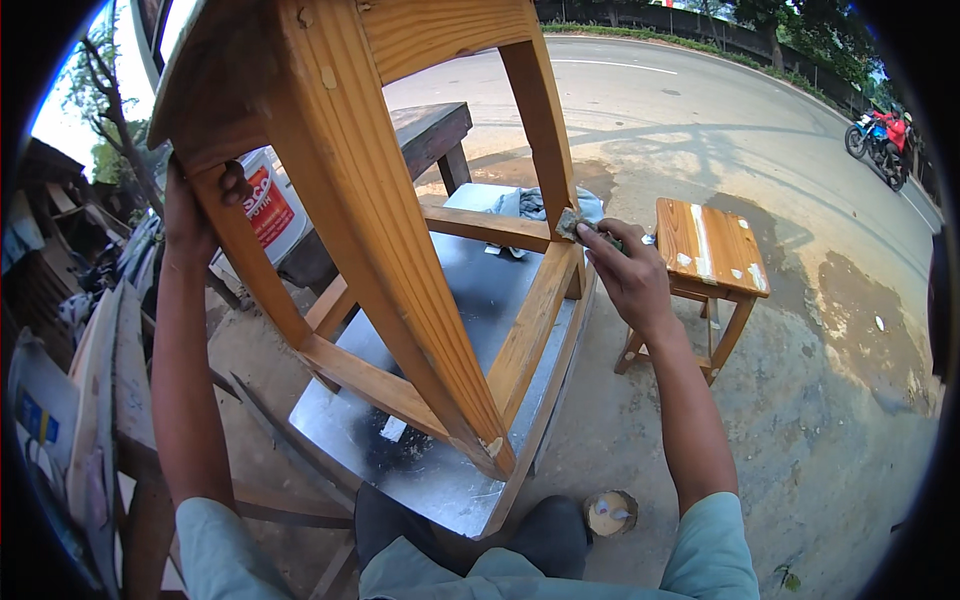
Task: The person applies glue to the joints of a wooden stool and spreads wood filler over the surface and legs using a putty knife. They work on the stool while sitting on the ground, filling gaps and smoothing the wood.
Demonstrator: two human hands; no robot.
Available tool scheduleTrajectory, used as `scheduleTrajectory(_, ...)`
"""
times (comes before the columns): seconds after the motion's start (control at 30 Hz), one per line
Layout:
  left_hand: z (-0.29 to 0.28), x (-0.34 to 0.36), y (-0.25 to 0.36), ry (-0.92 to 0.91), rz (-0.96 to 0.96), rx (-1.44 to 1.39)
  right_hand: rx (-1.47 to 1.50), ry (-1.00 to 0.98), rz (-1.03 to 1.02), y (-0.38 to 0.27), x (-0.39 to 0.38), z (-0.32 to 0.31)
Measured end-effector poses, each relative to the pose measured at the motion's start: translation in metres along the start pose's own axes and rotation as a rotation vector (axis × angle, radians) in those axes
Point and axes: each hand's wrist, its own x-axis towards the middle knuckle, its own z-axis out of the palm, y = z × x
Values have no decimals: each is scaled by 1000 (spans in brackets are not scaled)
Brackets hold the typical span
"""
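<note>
A varnished wooden stool (385,240) stands in front of me on a shiny metal-topped table (350,450). Pale filler patches mark its near leg. My left hand (195,205) is wrapped round its left leg, just under the seat. My right hand (630,265) pinches a small, flat grey piece (568,224); whether it is a scraper or folded sandpaper I cannot tell. That piece touches the far right leg where the lower rails join it.
Right of the table, a smaller wooden stool (710,245) bears white filler patches. A tub of pale paste (610,512) sits near my legs. Behind the left leg is a white and red bucket (270,210). Planks (95,400) crowd the left; a motorcycle (875,145) is on the road.
</note>
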Motion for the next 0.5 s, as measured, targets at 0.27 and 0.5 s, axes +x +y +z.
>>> scheduleTrajectory(0.27,-21,8,-3,-221,8,8,-201,-163,-61,0,16,-5)
scheduleTrajectory(0.5,-16,6,-4,-110,38,31,-196,-226,-90,-6,16,-6)
